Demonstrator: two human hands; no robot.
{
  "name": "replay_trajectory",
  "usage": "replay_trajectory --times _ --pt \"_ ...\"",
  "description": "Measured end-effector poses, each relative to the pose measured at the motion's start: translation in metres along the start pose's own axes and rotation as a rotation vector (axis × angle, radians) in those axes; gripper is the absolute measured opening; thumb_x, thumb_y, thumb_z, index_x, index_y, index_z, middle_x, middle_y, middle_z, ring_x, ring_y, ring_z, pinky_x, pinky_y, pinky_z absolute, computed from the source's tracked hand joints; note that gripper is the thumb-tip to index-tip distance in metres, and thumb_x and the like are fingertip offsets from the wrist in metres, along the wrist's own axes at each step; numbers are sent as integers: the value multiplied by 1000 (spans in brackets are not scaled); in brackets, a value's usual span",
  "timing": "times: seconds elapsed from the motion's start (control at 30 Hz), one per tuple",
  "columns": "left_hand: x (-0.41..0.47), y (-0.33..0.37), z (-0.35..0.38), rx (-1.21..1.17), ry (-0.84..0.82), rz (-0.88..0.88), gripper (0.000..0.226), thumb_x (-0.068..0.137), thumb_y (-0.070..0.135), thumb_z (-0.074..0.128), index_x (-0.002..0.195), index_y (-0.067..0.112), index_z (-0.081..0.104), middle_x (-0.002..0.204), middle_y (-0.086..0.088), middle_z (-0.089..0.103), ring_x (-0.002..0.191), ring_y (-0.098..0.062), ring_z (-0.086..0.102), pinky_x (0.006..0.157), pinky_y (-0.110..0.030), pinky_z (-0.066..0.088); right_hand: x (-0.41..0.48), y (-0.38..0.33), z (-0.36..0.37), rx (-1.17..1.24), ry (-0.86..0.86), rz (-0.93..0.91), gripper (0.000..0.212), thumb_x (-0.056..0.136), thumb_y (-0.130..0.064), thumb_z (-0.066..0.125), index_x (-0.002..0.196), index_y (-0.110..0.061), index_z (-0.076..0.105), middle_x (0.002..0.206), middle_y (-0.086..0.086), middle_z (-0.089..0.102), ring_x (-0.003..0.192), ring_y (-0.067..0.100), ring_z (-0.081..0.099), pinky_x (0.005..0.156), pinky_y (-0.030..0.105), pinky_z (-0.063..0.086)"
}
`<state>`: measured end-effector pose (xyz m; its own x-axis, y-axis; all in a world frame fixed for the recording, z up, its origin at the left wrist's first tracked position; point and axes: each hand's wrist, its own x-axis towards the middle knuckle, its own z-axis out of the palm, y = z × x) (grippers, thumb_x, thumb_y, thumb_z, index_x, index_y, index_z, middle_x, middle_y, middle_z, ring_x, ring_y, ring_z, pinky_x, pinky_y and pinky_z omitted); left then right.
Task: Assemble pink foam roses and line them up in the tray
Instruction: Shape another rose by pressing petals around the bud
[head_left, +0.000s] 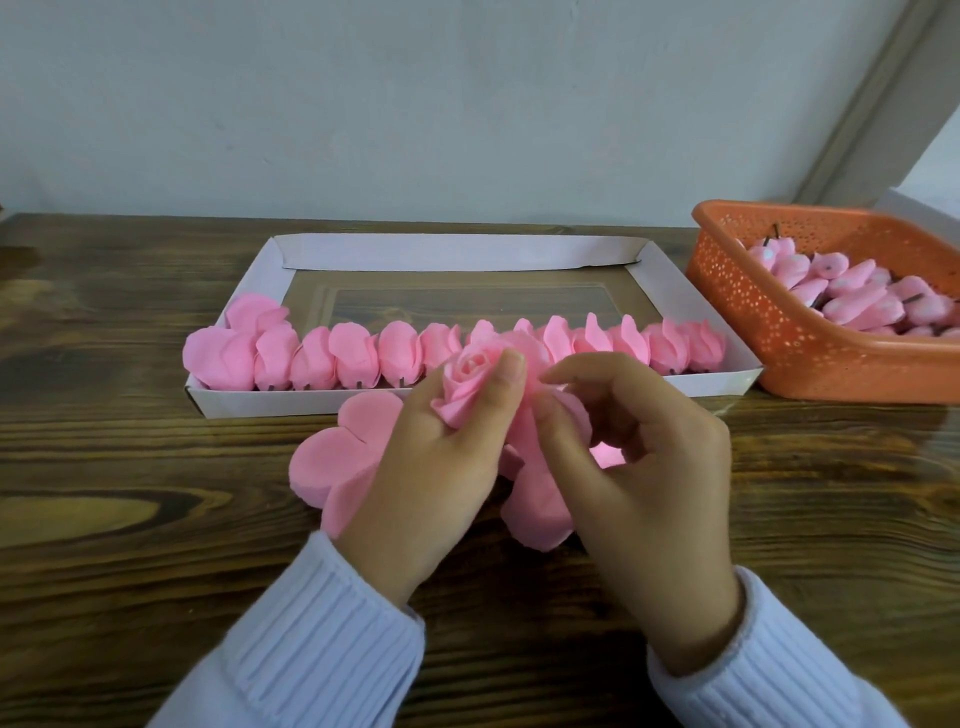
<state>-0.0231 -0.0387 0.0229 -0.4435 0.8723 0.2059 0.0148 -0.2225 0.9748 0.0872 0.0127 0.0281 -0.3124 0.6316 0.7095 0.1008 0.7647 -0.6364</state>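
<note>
Head view: left hand (436, 457) grips pink foam rose (467, 384) between thumb and fingers, spiral centre facing up, in front of near wall of white cardboard tray (260, 408). Right hand (639, 467), fingers curled, pinches rose's outer petal on its right side. Beneath hands, flat pink foam petal cut-outs (332, 467) lie on dark wood-grain counter (130, 493). Row of finished pink roses (353, 356) lines tray's near side. Orange perforated plastic basket (769, 332) at right holds pink foam buds (852, 301) with dark stems.

My left hand (441, 467) grips a pink rose (465, 382); my right hand (649, 467) pinches its edge, above flat petal sheets (332, 462). Behind, 1 row of roses (353, 356) lines the white tray (457, 252), beside an orange basket (769, 332).
</note>
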Motion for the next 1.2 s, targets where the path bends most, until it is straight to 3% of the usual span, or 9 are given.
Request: replay_trajectory --times 0.33,0.53,0.63,0.7,0.77,0.87,1.0,1.1,1.2 --pt "0 -1 1 29 -21 70 36 74 62 51 76 27 62 49 16 58 48 9 54 49 -7 43 2 4 -1 -106 -10 60 16 79 -12 65 89 -23 72 66 -25 55 59 -4 55 60 6 39" --pt "1 -3 -1 51 -64 47 46 76 64 58 91 21 66 63 5 67 59 -6 64 54 -20 52 6 0 -4 201 -10 306 8 81 -22 64 81 -26 70 66 -4 66 46 13 61 45 36 51" --pt "-1 1 -2 44 -117 89 31 82 56 64 88 25 63 56 15 62 52 4 58 52 -10 45 7 -4 -5 270 0 355 12 83 -20 61 80 -23 72 70 2 69 46 16 61 43 38 50" --pt "-1 4 -3 38 -175 87 35 79 45 74 99 18 64 69 17 70 64 6 65 59 -7 48 6 -5 -5 290 3 367 14 84 -19 60 80 -21 73 70 3 69 46 13 60 42 39 50" --pt "1 2 -5 30 -220 55 55 69 35 78 115 9 63 100 -1 74 94 -11 70 80 -23 55 6 -4 -6 301 -4 359 14 87 -13 60 82 -17 73 70 3 70 49 11 62 47 33 53" --pt "2 3 -6 -10 -280 -19 70 60 11 89 123 8 60 112 -9 71 107 -22 67 94 -41 54 6 -2 -7 308 -11 347 20 89 -2 61 82 -16 73 76 2 72 60 7 67 55 20 54" --pt "2 4 -7 52 -331 -30 62 69 -10 78 124 13 60 111 -6 72 106 -19 67 92 -40 55 7 -2 -7 335 -7 356 25 89 2 60 81 -17 73 75 -3 73 60 5 67 54 16 52" --pt "3 2 -7 41 -332 -53 62 73 -9 76 128 14 58 112 -7 71 108 -21 67 94 -43 54 8 -2 -6 328 11 339 23 89 -3 61 79 -21 72 73 -5 72 59 2 64 53 14 49" --pt "2 3 -6 48 -282 -57 51 75 -4 76 121 14 63 107 -3 73 104 -18 68 91 -39 54 7 -2 -5 369 40 346 21 87 -14 53 81 -24 71 74 2 71 60 7 62 54 22 51"
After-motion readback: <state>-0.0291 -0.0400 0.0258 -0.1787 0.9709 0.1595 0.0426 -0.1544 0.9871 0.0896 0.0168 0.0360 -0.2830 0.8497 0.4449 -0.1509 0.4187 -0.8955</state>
